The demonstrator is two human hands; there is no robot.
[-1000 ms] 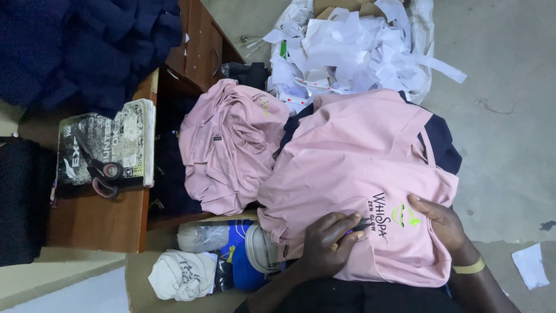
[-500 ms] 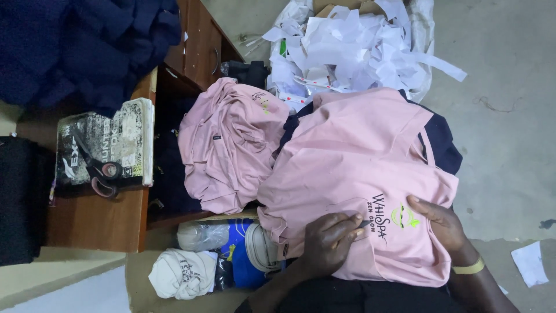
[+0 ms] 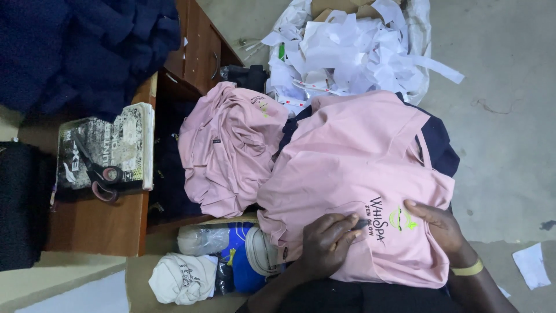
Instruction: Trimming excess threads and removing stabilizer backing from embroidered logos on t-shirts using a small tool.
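The left hand (image 3: 329, 243) lies knuckles-up on the pink shirt (image 3: 353, 179), its fingers curled and drawn together around a small dark object pinched at the fingertips, just beside the printed logo; what the object is cannot be told at this size. The right hand (image 3: 435, 223) rests flat with fingers spread on the cloth at the other side of the logo, a yellow band (image 3: 468, 268) round its wrist. Against the view half a second ago, the left hand has crept a little toward the print and its fingers have closed tighter, while the right hand has stayed put; the cloth between the two looks held smooth, so the work seems to centre on the spot by the logo, with the right hand acting as the anchor. The shirt is draped over the person's lap, its long axis running from the hands up and away toward the heap of white paper scraps (image 3: 347, 52), the navy collar and trim at the far right edge; the logo end points back at the person. Just left of it sits a bundle of further pink shirts (image 3: 229, 150), touching it. Below those lie a white cap (image 3: 182, 278) and a blue-and-white bag. Farther left, a wooden bench (image 3: 98, 223) carries a printed packet with scissors (image 3: 95, 171) lying on it, and dark navy cloth (image 3: 87, 52) is heaped above.
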